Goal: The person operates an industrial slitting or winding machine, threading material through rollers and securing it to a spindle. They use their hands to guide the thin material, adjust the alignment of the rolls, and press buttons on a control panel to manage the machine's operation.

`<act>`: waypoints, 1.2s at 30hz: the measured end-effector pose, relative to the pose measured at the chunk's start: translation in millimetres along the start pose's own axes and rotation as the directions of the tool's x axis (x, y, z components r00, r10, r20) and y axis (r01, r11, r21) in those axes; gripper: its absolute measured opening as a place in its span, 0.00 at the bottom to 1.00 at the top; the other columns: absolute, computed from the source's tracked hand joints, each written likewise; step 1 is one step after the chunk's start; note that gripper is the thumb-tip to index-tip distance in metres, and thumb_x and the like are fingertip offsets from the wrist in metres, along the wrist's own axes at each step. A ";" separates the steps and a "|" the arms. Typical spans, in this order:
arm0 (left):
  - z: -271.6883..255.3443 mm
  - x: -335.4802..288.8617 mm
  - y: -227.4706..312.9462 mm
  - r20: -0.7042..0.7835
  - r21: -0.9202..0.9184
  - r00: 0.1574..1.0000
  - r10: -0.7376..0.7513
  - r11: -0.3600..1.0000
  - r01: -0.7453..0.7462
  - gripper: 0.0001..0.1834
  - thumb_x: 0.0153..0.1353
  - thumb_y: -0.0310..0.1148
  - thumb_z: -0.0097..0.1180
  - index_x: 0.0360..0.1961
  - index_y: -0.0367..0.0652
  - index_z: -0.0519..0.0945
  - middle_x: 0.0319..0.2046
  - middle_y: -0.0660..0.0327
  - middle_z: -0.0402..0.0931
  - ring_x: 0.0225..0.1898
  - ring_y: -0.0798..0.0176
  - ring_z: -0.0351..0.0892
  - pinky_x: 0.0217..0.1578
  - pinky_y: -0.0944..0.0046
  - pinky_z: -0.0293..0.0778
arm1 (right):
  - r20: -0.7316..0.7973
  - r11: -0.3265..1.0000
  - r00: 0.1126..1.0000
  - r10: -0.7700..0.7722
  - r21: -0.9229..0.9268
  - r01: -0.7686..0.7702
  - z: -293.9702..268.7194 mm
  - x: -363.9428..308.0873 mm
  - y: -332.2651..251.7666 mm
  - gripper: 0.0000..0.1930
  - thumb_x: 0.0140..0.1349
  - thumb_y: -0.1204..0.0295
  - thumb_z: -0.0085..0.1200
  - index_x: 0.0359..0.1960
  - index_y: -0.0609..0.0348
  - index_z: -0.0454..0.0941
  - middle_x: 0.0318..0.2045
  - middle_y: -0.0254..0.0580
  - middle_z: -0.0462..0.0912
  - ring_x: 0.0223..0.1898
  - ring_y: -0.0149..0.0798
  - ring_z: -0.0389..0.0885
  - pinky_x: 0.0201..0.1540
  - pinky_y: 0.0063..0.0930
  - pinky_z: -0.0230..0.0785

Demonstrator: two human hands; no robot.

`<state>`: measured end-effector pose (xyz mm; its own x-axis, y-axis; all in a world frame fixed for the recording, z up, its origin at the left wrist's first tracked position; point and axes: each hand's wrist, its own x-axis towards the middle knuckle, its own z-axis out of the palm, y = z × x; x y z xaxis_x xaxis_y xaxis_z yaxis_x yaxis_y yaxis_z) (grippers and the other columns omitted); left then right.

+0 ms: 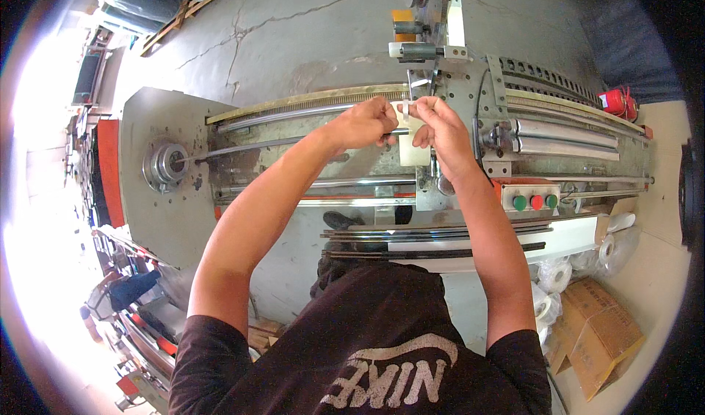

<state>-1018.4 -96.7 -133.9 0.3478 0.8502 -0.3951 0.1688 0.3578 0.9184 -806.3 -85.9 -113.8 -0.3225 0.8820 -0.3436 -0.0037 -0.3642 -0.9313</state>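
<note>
Both my hands meet over the carriage of a long grey winding-type machine (169, 107). My left hand (361, 126) is closed with its fingers curled in a pinch; what they hold, if anything, is hidden. Just right of it, my right hand (443, 130) has thumb and finger bent together beside a small whitish strip (405, 110); whether it grips the strip I cannot make out. A cream-coloured plate (414, 152) stands below the fingertips. A slim metal rod (253, 146) runs from the round chuck (167, 165) at left toward my left hand, its dark end near the plate.
A button box (530, 197) with green and red buttons sits right of the carriage. Black rods (433, 253) lie across the near side. Clear-wrapped rolls (554, 274) and a cardboard box (598, 334) stand at the lower right. Rollers (420, 51) project beyond the carriage.
</note>
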 end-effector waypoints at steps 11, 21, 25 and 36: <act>0.9 -13.9 14.1 -0.025 0.130 0.997 0.072 0.989 -0.068 0.06 0.71 0.31 0.57 0.40 0.41 0.75 0.31 0.61 0.82 0.32 0.67 0.77 0.35 0.63 0.74 | 0.168 0.978 0.986 0.017 -0.207 0.018 -14.1 -71.8 8.9 0.12 0.81 0.61 0.45 0.51 0.55 0.75 0.52 0.41 0.88 0.27 0.28 0.84 0.31 0.23 0.72; 0.7 -7.8 3.3 -0.028 0.124 0.997 0.077 0.990 -0.073 0.10 0.71 0.28 0.57 0.37 0.40 0.67 0.33 0.58 0.80 0.38 0.64 0.85 0.36 0.61 0.79 | 0.138 0.996 0.986 0.090 -0.013 -0.089 -5.9 3.9 -28.0 0.12 0.80 0.63 0.46 0.53 0.53 0.77 0.56 0.45 0.86 0.30 0.29 0.83 0.37 0.24 0.72; 2.7 -9.7 -3.7 -0.052 0.093 0.991 0.121 0.989 -0.116 0.10 0.70 0.28 0.58 0.37 0.40 0.67 0.33 0.58 0.79 0.36 0.63 0.85 0.36 0.61 0.79 | 0.098 0.979 0.974 0.205 -0.009 -0.205 -17.8 10.5 -3.5 0.12 0.79 0.61 0.48 0.52 0.53 0.78 0.50 0.40 0.90 0.26 0.28 0.78 0.33 0.25 0.70; 2.7 -10.2 -1.3 -0.104 0.175 0.980 0.169 0.973 -0.150 0.11 0.70 0.28 0.57 0.38 0.39 0.66 0.31 0.57 0.79 0.36 0.63 0.87 0.36 0.60 0.79 | 0.141 0.983 0.977 0.162 -0.111 -0.147 -3.9 -69.3 -11.5 0.11 0.80 0.62 0.49 0.54 0.52 0.77 0.47 0.35 0.87 0.29 0.28 0.84 0.32 0.22 0.73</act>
<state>-1019.7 -106.9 -131.1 0.2736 0.9340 -0.2296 0.2736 0.1533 0.9496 -780.2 -141.7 -79.7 -0.4491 0.7603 -0.4694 0.1490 -0.4543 -0.8783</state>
